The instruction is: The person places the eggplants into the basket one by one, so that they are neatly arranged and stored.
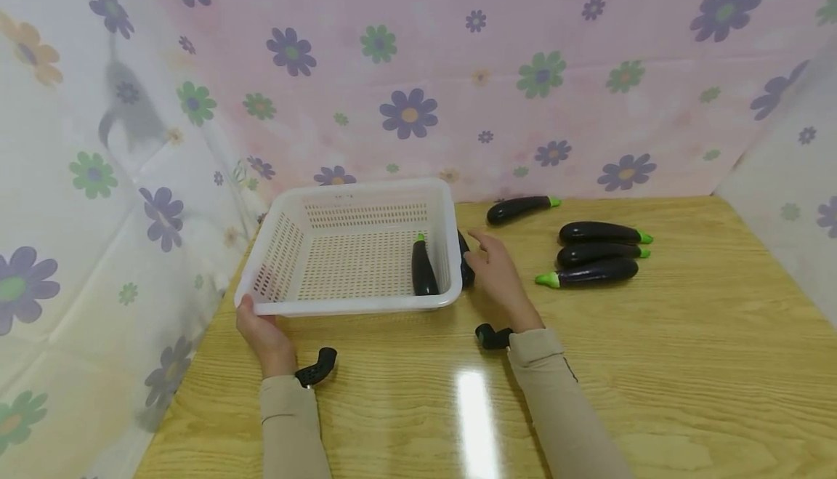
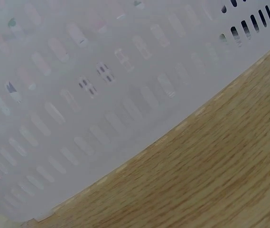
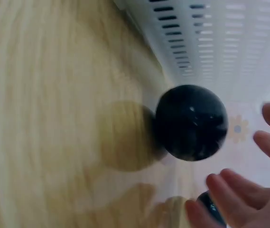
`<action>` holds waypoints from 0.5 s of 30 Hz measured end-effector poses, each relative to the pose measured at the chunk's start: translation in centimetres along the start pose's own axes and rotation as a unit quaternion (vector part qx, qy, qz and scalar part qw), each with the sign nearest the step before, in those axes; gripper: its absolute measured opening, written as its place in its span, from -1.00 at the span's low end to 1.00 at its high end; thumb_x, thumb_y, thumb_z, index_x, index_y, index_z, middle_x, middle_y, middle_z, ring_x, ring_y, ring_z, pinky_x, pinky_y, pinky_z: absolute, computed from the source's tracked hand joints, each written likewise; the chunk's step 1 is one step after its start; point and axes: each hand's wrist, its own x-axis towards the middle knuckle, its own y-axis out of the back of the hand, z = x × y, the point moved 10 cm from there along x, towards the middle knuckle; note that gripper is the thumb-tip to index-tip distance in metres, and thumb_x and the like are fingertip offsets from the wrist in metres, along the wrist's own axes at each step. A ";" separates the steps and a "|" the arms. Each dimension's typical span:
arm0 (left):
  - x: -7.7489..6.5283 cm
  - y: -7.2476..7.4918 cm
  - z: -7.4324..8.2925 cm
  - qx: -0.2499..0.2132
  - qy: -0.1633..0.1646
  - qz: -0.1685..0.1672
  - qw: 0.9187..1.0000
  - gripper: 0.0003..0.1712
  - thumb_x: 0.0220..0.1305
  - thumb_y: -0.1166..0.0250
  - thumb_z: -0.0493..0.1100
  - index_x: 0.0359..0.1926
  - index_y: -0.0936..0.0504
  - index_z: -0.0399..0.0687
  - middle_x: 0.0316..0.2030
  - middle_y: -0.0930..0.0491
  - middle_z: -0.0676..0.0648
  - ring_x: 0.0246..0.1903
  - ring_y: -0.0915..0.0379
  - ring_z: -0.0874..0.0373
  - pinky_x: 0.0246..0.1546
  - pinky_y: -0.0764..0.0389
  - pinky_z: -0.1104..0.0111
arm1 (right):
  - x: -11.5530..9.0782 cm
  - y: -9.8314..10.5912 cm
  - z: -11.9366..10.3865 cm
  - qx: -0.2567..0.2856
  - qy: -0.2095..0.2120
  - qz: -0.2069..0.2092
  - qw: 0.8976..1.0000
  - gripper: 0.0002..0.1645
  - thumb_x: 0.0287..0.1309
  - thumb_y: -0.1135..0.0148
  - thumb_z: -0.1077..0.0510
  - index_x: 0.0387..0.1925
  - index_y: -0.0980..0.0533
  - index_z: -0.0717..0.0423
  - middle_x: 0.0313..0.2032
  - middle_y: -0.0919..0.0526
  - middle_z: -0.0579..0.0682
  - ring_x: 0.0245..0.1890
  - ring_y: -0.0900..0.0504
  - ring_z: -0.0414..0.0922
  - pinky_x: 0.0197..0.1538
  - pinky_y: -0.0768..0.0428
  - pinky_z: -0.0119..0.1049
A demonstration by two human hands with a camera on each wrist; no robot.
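My left hand (image 1: 264, 337) grips the front left corner of a white plastic basket (image 1: 353, 307), its thumb at the rim. In the left wrist view the slotted basket wall (image 2: 125, 95) fills most of the picture. One eggplant (image 1: 423, 270) lies in the basket along its right side. Another eggplant (image 1: 466, 275) is on the table just outside the right wall, partly hidden by the rim and my right hand (image 1: 498, 275). The right wrist view shows that eggplant's rounded end (image 3: 191, 122), with the fingers (image 3: 234, 194) spread and apart from it.
Three eggplants (image 1: 598, 252) lie close together on the wooden table (image 1: 686, 363) to the right. A single eggplant (image 1: 519, 209) is near the back edge. Flowered cloth (image 1: 445, 86) hangs behind and at both sides.
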 end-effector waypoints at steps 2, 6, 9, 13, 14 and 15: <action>-0.1 0.1 -0.1 -0.004 0.002 0.003 1.000 -0.54 0.31 0.20 -0.07 0.11 -0.43 -0.08 0.11 -0.38 -0.14 0.10 -0.27 0.02 0.12 -0.20 0.25 | 0.0 -0.9 0.4 -0.025 -0.005 -0.031 0.999 -0.42 0.21 0.02 0.10 0.26 -0.19 0.10 0.22 -0.17 0.21 0.16 -0.21 0.12 0.14 -0.21 0.05; -0.4 0.2 -0.4 0.002 0.010 0.000 1.000 -0.54 0.32 0.20 -0.05 0.12 -0.44 -0.05 0.11 -0.38 -0.13 0.10 -0.27 0.02 0.12 -0.19 0.24 | -0.3 -2.4 1.5 -0.070 -0.016 -0.077 0.994 -0.40 0.21 0.06 0.07 0.28 -0.16 0.09 0.24 -0.07 0.30 0.21 -0.11 0.18 0.16 -0.14 0.08; -0.4 0.1 -0.3 0.008 0.010 -0.005 1.000 -0.53 0.32 0.21 -0.04 0.12 -0.43 -0.04 0.12 -0.37 -0.13 0.10 -0.27 0.02 0.13 -0.18 0.25 | -0.2 -2.9 1.5 -0.085 0.001 -0.093 0.992 -0.42 0.22 0.06 0.06 0.26 -0.19 0.13 0.24 -0.05 0.32 0.25 -0.04 0.18 0.19 -0.09 0.09; -0.1 -0.1 -0.2 0.000 0.003 -0.006 1.000 -0.53 0.32 0.21 -0.05 0.12 -0.42 -0.06 0.11 -0.37 -0.15 0.10 -0.27 0.00 0.12 -0.19 0.25 | 0.0 -3.0 0.6 -0.081 0.028 -0.099 0.991 -0.46 0.21 0.02 0.08 0.19 -0.28 0.20 0.21 -0.15 0.29 0.24 -0.08 0.14 0.21 -0.08 0.04; -0.1 -0.1 -0.2 -0.001 0.003 -0.005 1.000 -0.54 0.33 0.21 -0.05 0.12 -0.42 -0.06 0.11 -0.38 -0.15 0.09 -0.27 0.01 0.12 -0.19 0.25 | 0.0 -3.0 0.5 -0.080 0.031 -0.101 0.991 -0.48 0.21 0.01 0.08 0.18 -0.29 0.20 0.20 -0.19 0.27 0.23 -0.09 0.12 0.21 -0.09 0.02; 0.0 -0.2 -0.2 -0.003 0.004 -0.005 1.000 -0.54 0.33 0.21 -0.05 0.12 -0.43 -0.06 0.11 -0.38 -0.15 0.09 -0.28 0.01 0.12 -0.19 0.25 | -0.1 -2.9 0.4 -0.082 0.030 -0.101 0.991 -0.49 0.21 0.01 0.08 0.17 -0.30 0.20 0.19 -0.21 0.25 0.23 -0.11 0.10 0.21 -0.09 0.00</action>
